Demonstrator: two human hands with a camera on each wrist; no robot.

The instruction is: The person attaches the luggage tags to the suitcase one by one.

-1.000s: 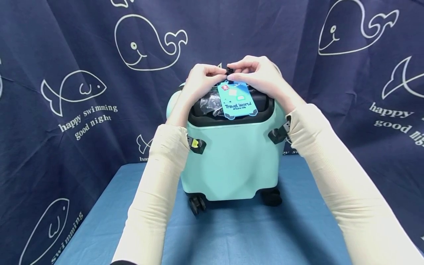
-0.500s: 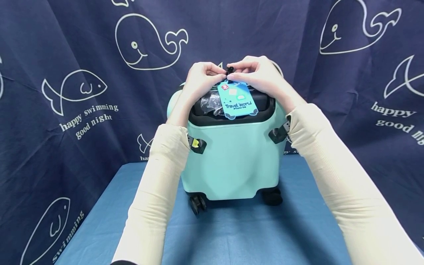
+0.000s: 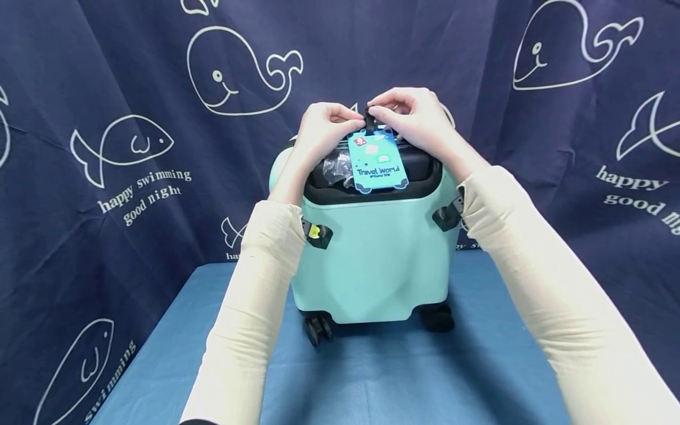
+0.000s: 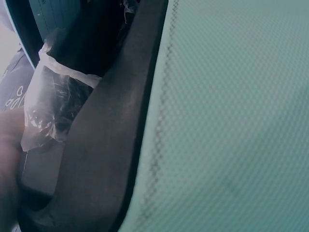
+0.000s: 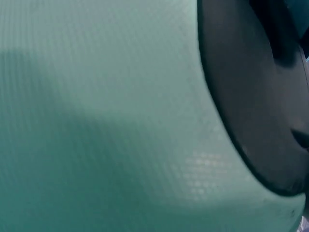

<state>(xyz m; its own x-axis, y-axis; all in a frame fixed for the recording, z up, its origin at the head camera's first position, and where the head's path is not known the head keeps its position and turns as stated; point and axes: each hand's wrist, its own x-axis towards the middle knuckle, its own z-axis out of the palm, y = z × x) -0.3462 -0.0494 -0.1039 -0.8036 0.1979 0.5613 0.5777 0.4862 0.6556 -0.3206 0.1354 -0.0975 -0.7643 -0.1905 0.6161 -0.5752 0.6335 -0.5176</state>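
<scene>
A mint-green suitcase (image 3: 374, 260) stands upright, its black top recess facing the camera. Over that recess hangs a blue luggage tag (image 3: 376, 160) printed "Travel World", attached to a black strap (image 3: 370, 122). My left hand (image 3: 322, 131) pinches the strap from the left between thumb and fingers. From the right, my right hand (image 3: 419, 121) pinches the strap's upper part. The left wrist view shows clear plastic wrap (image 4: 53, 104) beside the black trim. Only the green shell (image 5: 106, 116) and black trim (image 5: 256, 92) fill the right wrist view, with no fingers distinguishable.
The suitcase rests on a blue cloth surface (image 3: 414, 372) on black wheels (image 3: 317, 329). Behind and to the left hangs a navy curtain (image 3: 414, 41) with white whale and fish drawings. Small black wrist devices (image 3: 320, 235) sit at both cuffs.
My right thumb has moved up along the strap, and more of the strap shows below it. The tag has swung slightly left and hangs straighter. My left hand stays nearly in place.
</scene>
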